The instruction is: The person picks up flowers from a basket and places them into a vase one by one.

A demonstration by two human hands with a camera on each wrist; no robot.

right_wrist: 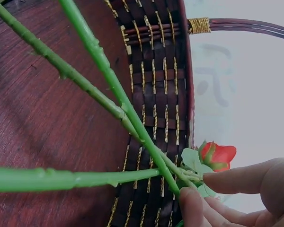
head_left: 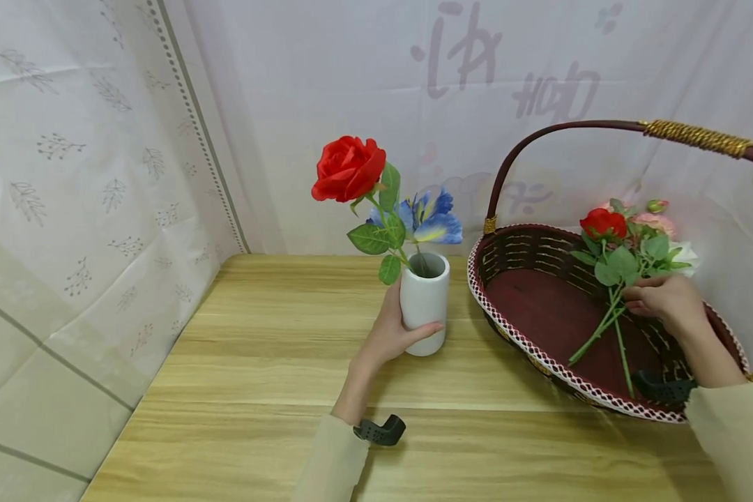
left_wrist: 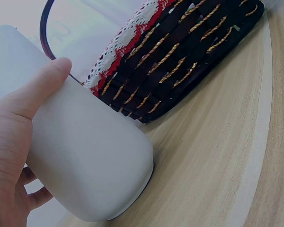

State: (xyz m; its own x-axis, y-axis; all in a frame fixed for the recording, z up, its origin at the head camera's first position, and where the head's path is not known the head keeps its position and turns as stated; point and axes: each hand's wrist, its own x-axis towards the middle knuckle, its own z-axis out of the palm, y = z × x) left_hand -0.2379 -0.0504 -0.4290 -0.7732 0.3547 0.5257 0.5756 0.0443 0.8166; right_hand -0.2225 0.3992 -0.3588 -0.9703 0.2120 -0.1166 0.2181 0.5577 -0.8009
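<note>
My left hand (head_left: 389, 331) grips a white vase (head_left: 428, 310) on the table, with the thumb lying across its front. In the left wrist view the smooth vase (left_wrist: 92, 142) fills the palm side of the hand. A large red rose (head_left: 349, 167) and a blue iris (head_left: 436, 217) stand in the vase, the rose leaning left. Inside the basket, my right hand (head_left: 665, 300) pinches green flower stems (right_wrist: 128, 106) between thumb and fingertips, just below the leaves. Above it is a bunch with a smaller red rose (head_left: 604, 223), pink blooms (head_left: 655, 223) and a white bloom (head_left: 684, 258).
The dark woven basket (head_left: 539, 279) with a lace-trimmed rim stands to the right of the vase. Its arched handle (head_left: 558, 125) rises over the flowers. A wood-grain table (head_left: 257, 362) lies beneath, with printed curtains (head_left: 326, 70) behind and at the left.
</note>
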